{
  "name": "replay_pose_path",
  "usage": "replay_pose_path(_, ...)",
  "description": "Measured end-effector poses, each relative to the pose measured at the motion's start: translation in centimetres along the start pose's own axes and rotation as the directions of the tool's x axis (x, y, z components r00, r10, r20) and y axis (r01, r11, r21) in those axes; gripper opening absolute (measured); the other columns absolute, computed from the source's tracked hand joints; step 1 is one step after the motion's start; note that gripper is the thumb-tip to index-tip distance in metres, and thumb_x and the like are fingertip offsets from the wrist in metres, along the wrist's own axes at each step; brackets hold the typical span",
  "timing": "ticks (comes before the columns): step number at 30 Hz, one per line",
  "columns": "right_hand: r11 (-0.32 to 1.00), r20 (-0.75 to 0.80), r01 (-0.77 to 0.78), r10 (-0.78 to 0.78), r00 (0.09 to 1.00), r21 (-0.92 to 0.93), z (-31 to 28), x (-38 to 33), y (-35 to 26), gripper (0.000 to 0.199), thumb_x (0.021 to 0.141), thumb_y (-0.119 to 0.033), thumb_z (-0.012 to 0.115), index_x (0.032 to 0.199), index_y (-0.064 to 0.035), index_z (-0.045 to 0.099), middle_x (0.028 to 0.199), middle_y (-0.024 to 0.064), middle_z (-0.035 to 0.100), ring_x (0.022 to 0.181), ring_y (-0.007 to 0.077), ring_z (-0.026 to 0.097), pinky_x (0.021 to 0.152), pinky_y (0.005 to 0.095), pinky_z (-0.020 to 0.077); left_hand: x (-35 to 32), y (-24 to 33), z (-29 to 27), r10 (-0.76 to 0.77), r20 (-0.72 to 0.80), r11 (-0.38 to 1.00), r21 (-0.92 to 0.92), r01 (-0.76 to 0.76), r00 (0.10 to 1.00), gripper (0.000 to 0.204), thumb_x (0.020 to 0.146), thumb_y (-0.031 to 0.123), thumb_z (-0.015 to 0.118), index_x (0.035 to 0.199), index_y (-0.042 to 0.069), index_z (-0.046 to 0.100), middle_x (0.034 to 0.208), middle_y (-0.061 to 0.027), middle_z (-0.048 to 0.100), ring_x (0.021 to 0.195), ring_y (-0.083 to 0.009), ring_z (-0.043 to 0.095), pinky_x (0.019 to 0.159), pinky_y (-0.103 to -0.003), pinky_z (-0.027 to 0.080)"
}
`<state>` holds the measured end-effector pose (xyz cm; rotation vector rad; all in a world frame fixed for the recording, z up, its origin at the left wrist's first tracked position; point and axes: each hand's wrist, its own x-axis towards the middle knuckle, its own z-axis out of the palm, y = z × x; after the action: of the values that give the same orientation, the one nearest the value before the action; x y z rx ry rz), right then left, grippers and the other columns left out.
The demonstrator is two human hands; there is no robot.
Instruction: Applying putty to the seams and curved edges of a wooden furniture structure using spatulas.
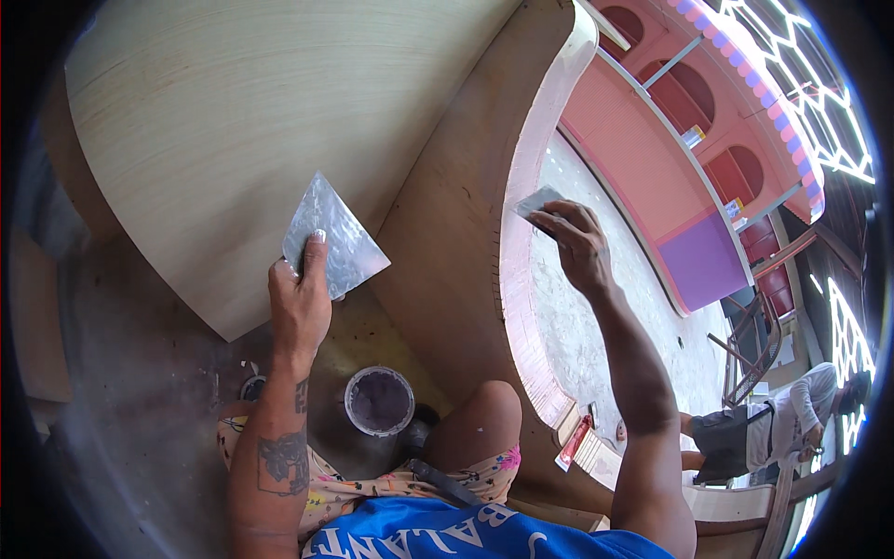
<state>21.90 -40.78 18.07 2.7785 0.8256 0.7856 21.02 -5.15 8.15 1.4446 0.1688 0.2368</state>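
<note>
My left hand [300, 303] grips a flat metal filler plate [337, 244], thumb on its face, with pale smears across the metal. In my right hand [582, 244] is a small grey scraper blade [537, 199], pinched between thumb and fingers. The blade is at the pale, curved edge [518, 233] of an upright wooden panel [456, 214]; whether it touches cannot be made out. Between my legs, a round bucket [350, 402] holds greyish-purple paste.
A large pale plywood panel [233, 121] rises at the left. A red-and-white tube [575, 443] lies on the curved ledge. Beyond stand a pink and purple counter [643, 158], metal frames [750, 345] and a bending person [805, 410] at the right.
</note>
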Motion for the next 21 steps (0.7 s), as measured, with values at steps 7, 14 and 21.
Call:
replay_pose_path(7, 0.080, 0.247, -0.342, 0.544, 0.802, 0.936, 1.4, -3.6, -10.6, 0.033, 0.096, -0.006, 0.054, 0.128, 0.0001, 0.050, 0.111, 0.0093, 0.063, 0.095, 0.0157, 0.063, 0.078, 0.0312, 0.0548, -2.0, -1.3, 0.5, 0.014, 0.218, 1.000, 0.006, -0.016, 0.976, 0.045, 0.097, 0.035, 0.059, 0.071, -0.002, 0.058, 0.064, -0.0008, 0.054, 0.060, -0.0078, 0.045, 0.052, -0.031, 0.040)
replay_pose_path(14, 0.140, 0.155, -0.248, 0.473, 0.867, 0.959, 1.5, -3.1, -15.7, 0.033, 0.095, -0.003, 0.050, 0.128, 0.0002, 0.047, 0.116, 0.0120, 0.059, 0.100, 0.0189, 0.062, 0.079, 0.0327, 0.0549, -3.0, -1.3, -0.3, -0.054, 0.292, 0.976, -0.184, 0.112, 0.955, 0.031, 0.096, 0.031, 0.061, 0.083, 0.004, 0.064, 0.078, 0.0044, 0.058, 0.072, -0.0056, 0.048, 0.063, -0.026, 0.041)
replay_pose_path(21, 0.530, 0.047, -0.157, 0.216, 0.975, 0.833, 1.5, -2.2, -18.8, 0.035, 0.089, 0.008, 0.052, 0.122, -0.0028, 0.050, 0.117, 0.0169, 0.054, 0.103, 0.0262, 0.060, 0.088, 0.0390, 0.0505, -3.1, -0.5, -2.2, -0.067, 0.404, 0.886, -0.396, 0.241, 0.912, 0.027, 0.096, 0.029, 0.062, 0.090, 0.003, 0.067, 0.085, 0.0041, 0.063, 0.077, -0.0042, 0.052, 0.070, -0.025, 0.044)
